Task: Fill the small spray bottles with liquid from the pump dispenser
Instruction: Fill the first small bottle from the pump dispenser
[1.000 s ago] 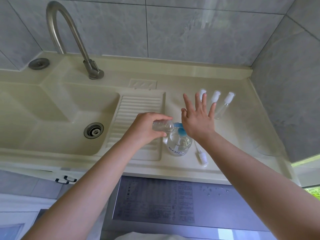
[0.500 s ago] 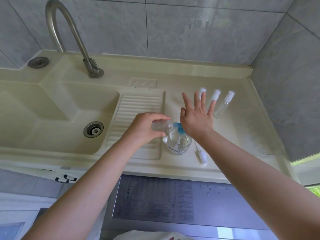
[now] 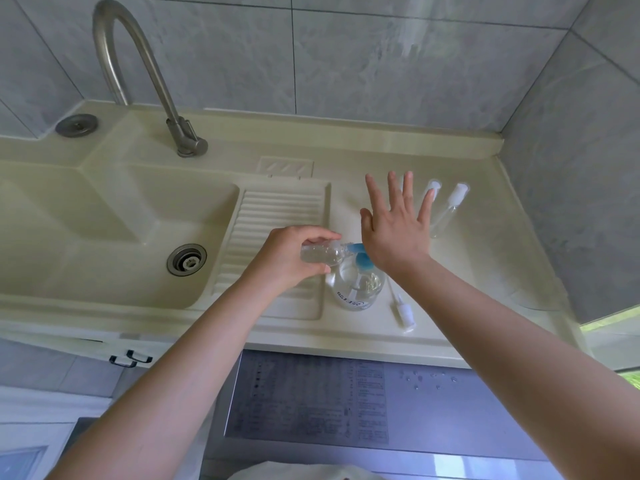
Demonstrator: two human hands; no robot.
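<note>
A clear round pump dispenser (image 3: 358,289) with a blue pump head (image 3: 363,260) stands on the counter near the front edge. My left hand (image 3: 294,258) grips a small clear spray bottle (image 3: 320,253) lying sideways, its mouth at the blue nozzle. My right hand (image 3: 394,223) is flat with fingers spread, its heel pressing on the pump head. A loose white spray top (image 3: 403,311) with its tube lies on the counter right of the dispenser. Capped small spray bottles (image 3: 450,209) lie behind my right hand, partly hidden by its fingers.
A cream sink basin (image 3: 114,233) with a metal drain (image 3: 186,259) and a ribbed washboard (image 3: 277,230) lies to the left. A curved steel tap (image 3: 138,64) rises behind it. Grey tiled walls close the back and right. A grey appliance top (image 3: 346,403) sits below the counter.
Both hands stay at the dispenser in nearly the same pose. The view has tilted slightly.
</note>
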